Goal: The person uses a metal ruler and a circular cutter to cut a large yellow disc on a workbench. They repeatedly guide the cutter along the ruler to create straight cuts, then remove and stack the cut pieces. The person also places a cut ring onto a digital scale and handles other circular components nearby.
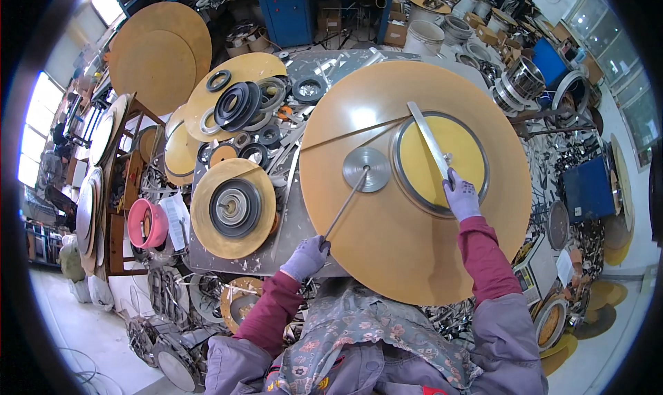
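A large tan disc (pixel 400 257) lies in front of me, overhanging the near edge of the work table. On its right part rests a yellow disc (pixel 418 160) inside a dark grey ring (pixel 487 167). My right hand (pixel 461 196), gloved in pale purple, is closed round the near end of a flat silver metal bar (pixel 428 139) that slants across the yellow disc. My left hand (pixel 305 258), gloved alike, grips a thin metal rod (pixel 347 205). The rod's far end meets the middle of a small round grey metal disc (pixel 376 179), left of the ring.
Left on the table (pixel 214 260), a tan disc (pixel 255 239) carries stacked dark rings. Black rings (pixel 238 106) and metal scraps lie farther back. A pink basin (pixel 138 224) stands at the left. Metal offcuts (pixel 552 167) heap up at the right, near a blue box (pixel 587 189).
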The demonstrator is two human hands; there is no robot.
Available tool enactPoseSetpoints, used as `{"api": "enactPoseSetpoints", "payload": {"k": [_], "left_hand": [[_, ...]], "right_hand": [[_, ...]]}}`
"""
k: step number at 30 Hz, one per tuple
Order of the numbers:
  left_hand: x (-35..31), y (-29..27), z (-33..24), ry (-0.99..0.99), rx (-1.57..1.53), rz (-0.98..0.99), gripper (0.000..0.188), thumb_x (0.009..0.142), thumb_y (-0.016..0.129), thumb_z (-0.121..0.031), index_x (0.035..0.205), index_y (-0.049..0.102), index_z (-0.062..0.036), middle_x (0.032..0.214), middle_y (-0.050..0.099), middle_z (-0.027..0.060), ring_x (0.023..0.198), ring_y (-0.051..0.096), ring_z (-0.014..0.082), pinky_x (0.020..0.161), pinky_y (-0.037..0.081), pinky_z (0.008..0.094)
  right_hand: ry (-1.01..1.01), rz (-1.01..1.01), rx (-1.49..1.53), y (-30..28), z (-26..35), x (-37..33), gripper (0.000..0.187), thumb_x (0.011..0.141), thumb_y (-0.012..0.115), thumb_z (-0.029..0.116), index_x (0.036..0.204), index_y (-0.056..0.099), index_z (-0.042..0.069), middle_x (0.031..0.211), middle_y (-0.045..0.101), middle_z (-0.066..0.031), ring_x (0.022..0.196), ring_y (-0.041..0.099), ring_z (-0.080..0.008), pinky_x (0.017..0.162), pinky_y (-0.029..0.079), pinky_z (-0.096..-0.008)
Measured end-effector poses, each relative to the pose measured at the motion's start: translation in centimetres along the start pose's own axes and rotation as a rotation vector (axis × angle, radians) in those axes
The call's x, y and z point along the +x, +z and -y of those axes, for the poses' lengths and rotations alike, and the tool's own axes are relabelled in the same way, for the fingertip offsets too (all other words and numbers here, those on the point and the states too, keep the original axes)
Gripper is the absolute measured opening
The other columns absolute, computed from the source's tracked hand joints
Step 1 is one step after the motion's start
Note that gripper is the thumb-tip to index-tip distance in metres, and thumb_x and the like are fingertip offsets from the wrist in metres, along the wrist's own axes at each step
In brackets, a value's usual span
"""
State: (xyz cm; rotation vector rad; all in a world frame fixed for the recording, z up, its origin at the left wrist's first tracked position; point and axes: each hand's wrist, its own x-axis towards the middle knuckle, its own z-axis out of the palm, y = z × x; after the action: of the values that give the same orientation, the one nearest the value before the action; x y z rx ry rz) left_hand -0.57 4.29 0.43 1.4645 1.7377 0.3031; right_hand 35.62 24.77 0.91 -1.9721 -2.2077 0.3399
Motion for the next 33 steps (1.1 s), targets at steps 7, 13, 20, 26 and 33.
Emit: {"api": "enactPoseSetpoints", "payload": {"k": [7,13,20,26,33], "left_hand": [[0.0,0.3,0.5,0.013,-0.024,-0.016,0.028,0.091,0.049,-0.023,0.093,0.06,0.003,0.084,0.064,0.0259,0.085,0.061,0.0431,0.077,0.048,0.0487],[0.0,0.3,0.4,0.017,-0.006,0.004,0.028,0.091,0.05,-0.023,0.092,0.059,0.0036,0.084,0.064,0.0256,0.084,0.062,0.0427,0.077,0.048,0.0485],[-0.3,0.3,0.2,0.005,-0.036,0.013,0.028,0.091,0.05,-0.023,0.092,0.06,0.0027,0.082,0.065,0.0234,0.083,0.063,0.0408,0.076,0.048,0.0475],[-0.3,0.1,-0.1,-0.028,-0.013,0.079,0.028,0.092,0.05,-0.024,0.091,0.061,0.0018,0.082,0.065,0.023,0.083,0.062,0.0413,0.076,0.048,0.0475],[-0.6,1.4,1.3,0.043,0.013,0.015,0.026,0.092,0.05,-0.021,0.089,0.064,0.0001,0.081,0.065,0.0227,0.08,0.064,0.0387,0.073,0.049,0.0464]], "right_hand": [[0.038,0.007,-0.031,-0.4,0.6,-0.2,0.046,0.091,0.053,0.033,0.13,0.049,0.009,0.102,0.066,-0.02,0.096,0.062,-0.0354,0.085,0.048,-0.0447],[0.0,-0.003,-0.014,0.1,0.1,0.0,0.047,0.091,0.054,0.033,0.13,0.049,0.009,0.102,0.066,-0.0198,0.096,0.062,-0.0351,0.085,0.048,-0.0447],[0.001,-0.002,0.005,0.2,0.4,-0.1,0.045,0.09,0.054,0.032,0.129,0.051,0.008,0.104,0.065,-0.0196,0.096,0.062,-0.0352,0.085,0.049,-0.0442],[-0.012,-0.009,0.001,-0.1,0.6,-0.2,0.045,0.091,0.054,0.031,0.129,0.05,0.008,0.1,0.066,-0.0216,0.094,0.063,-0.0363,0.084,0.049,-0.0449],[-0.012,-0.006,0.001,0.3,0.7,-0.3,0.045,0.091,0.054,0.032,0.129,0.05,0.008,0.1,0.066,-0.0212,0.094,0.063,-0.0361,0.084,0.049,-0.0448]]}}
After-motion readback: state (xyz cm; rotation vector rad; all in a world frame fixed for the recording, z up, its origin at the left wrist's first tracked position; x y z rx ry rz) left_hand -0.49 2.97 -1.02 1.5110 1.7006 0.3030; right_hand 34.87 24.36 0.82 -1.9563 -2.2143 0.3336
